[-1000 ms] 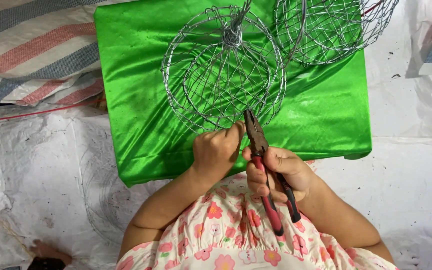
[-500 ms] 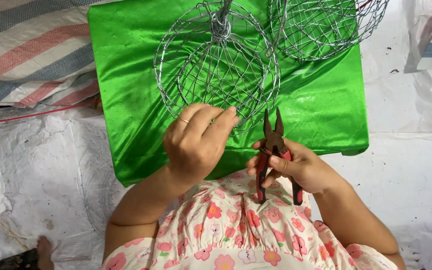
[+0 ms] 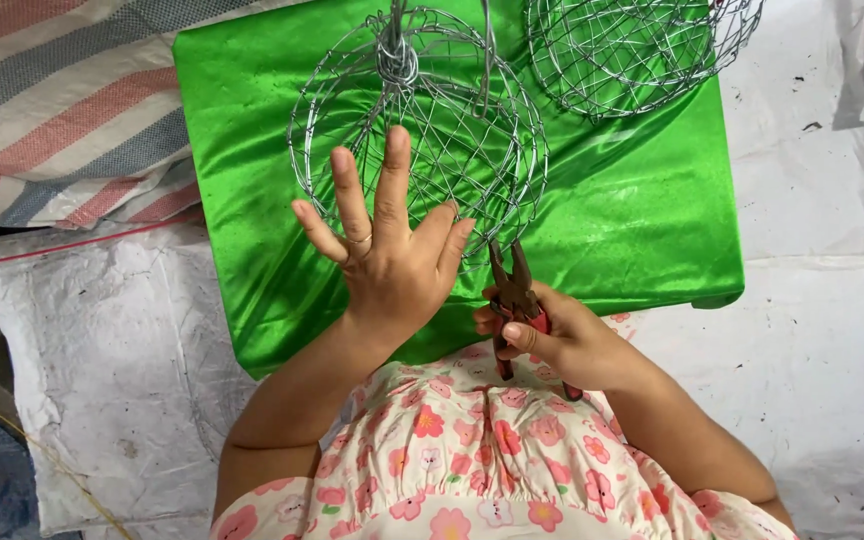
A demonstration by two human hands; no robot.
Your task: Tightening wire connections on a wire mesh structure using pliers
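Observation:
A round wire-mesh cage (image 3: 422,120) lies on a shiny green cloth (image 3: 632,220). My left hand (image 3: 387,250) is spread flat with its fingers apart over the near rim of the cage, holding nothing; a ring is on one finger. My right hand (image 3: 552,335) grips red-handled pliers (image 3: 514,295), jaws slightly apart and pointing up at the cage's near right rim.
A second wire-mesh cage (image 3: 632,50) sits at the cloth's far right corner. A striped woven sheet (image 3: 62,110) lies at the left. White plastic sheeting (image 3: 832,330) covers the ground around. My floral-print clothing (image 3: 472,460) fills the bottom of the view.
My left hand has opened from a loose curl and spread flat over the cage's near rim. The pliers in my right hand have come up from pointing aside to the cage's edge.

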